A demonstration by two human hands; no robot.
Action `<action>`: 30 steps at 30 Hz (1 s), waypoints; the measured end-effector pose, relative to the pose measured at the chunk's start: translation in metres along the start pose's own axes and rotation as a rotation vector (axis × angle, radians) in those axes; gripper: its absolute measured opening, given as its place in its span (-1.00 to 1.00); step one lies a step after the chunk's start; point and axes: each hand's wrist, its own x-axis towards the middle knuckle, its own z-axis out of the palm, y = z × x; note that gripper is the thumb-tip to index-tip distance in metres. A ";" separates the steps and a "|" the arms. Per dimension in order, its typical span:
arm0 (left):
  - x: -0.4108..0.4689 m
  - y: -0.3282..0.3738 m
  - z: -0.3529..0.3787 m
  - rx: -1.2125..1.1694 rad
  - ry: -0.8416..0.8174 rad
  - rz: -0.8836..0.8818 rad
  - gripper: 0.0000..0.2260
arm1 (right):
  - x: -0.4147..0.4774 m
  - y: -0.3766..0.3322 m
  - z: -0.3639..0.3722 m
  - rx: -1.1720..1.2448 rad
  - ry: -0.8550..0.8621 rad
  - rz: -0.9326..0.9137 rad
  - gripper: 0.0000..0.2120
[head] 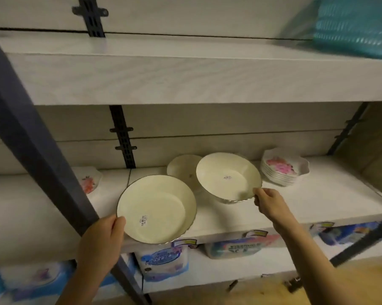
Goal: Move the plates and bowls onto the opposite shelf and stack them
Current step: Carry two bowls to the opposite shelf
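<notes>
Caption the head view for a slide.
Both hands grip cream bowls: left hand one, right hand another.

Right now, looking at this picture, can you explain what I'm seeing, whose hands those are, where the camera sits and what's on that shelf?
There is no machine here. The one picture comes from a camera worn on a person's head, looking down at their own two bare hands. The left hand grips the rim of a cream bowl at the shelf's front edge. The right hand pinches the rim of a second cream bowl, tilted toward the camera. A third cream bowl sits behind them, and a stack of flowered plates stands to the right.
</notes>
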 end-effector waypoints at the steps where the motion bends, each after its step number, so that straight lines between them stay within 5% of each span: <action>1: -0.001 0.002 0.002 0.007 0.029 -0.033 -0.69 | 0.015 -0.001 0.008 -0.007 -0.020 -0.002 -0.64; 6: -0.022 0.012 0.003 0.035 0.215 -0.078 -0.67 | 0.072 -0.011 0.052 -0.028 -0.144 -0.018 -0.65; 15: -0.036 0.024 0.020 -0.024 0.368 -0.208 -0.61 | 0.114 -0.007 0.102 -0.346 -0.268 -0.066 -0.56; 18: -0.038 0.025 0.030 0.041 0.333 -0.128 -0.67 | 0.116 -0.004 0.106 -0.376 -0.342 -0.067 -0.55; 21: -0.035 0.027 0.038 -0.015 0.216 -0.125 -0.71 | 0.115 -0.005 0.096 -0.319 -0.504 -0.069 -0.58; 30: 0.022 0.055 0.080 -0.109 0.322 -0.037 -0.65 | 0.090 0.000 0.013 -0.416 -0.695 -0.167 -0.65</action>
